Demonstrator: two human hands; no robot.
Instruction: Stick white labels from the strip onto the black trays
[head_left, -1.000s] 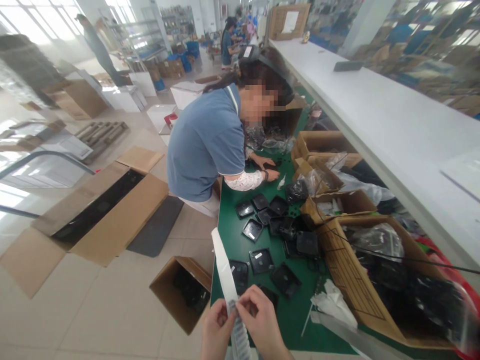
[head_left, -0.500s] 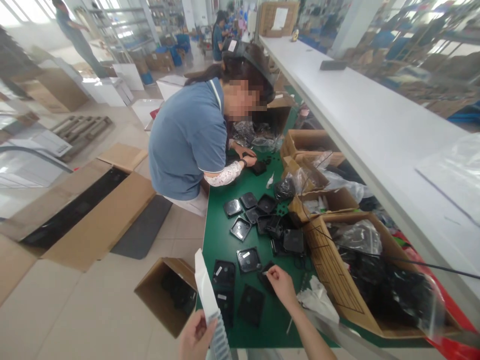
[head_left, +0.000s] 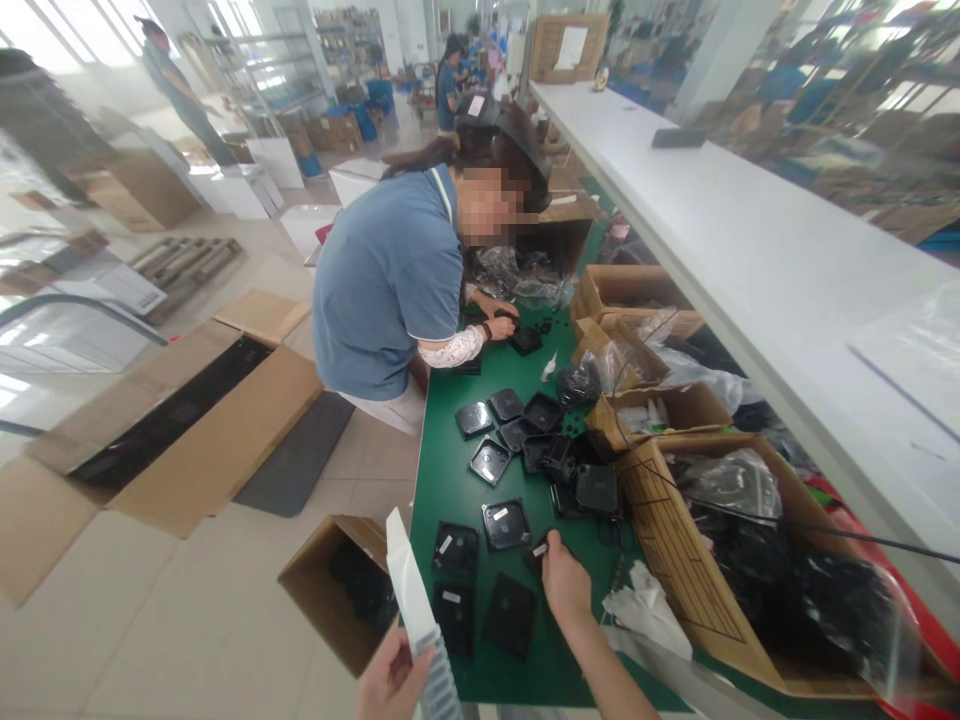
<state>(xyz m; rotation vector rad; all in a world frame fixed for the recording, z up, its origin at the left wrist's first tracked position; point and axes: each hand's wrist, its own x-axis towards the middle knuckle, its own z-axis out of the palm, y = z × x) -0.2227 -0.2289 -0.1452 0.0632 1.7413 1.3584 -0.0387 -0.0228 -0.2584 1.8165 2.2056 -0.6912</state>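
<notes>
My left hand grips a strip of labels, white at its top and lined with pale labels lower down, over the green table's near left edge. My right hand is closed at a black square cover that bears a small white label; its fingertips press on the cover's right part. Left of that hand lie a black cover with a white label, two more labelled covers and a plain dark one.
A co-worker in a blue shirt leans over the far end, both hands at black parts. More black covers lie mid-table. Open cardboard boxes line the right side under a white shelf. Another box stands left, below.
The view has shifted slightly. My right hand has turned and moved from holding a small label above the cover to pressing at it, and a white label now shows on that cover.
</notes>
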